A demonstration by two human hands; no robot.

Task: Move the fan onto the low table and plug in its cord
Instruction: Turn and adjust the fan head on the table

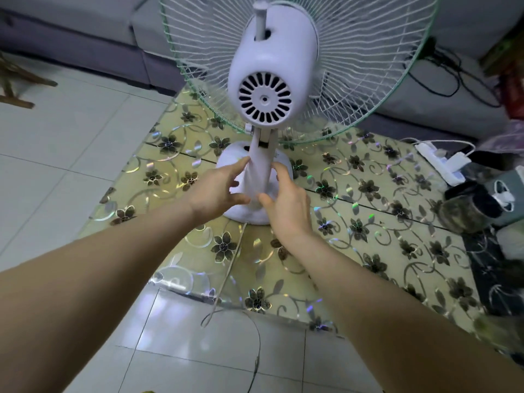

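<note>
A white fan with a green-rimmed wire grille stands upright on the low table, which has a flowered yellow cover. Its back faces me. My left hand and my right hand are on either side of the fan's neck, fingers apart, close to it or just touching; neither is closed around it. The fan's cord runs from the base over the table's near edge and loops down on the tiled floor. A white power strip lies at the table's right side.
A grey sofa runs along the back, behind the fan. Dark jars and bags crowd the table's right edge. Black cables hang at the sofa on the right. A wooden frame stands on the floor at far left.
</note>
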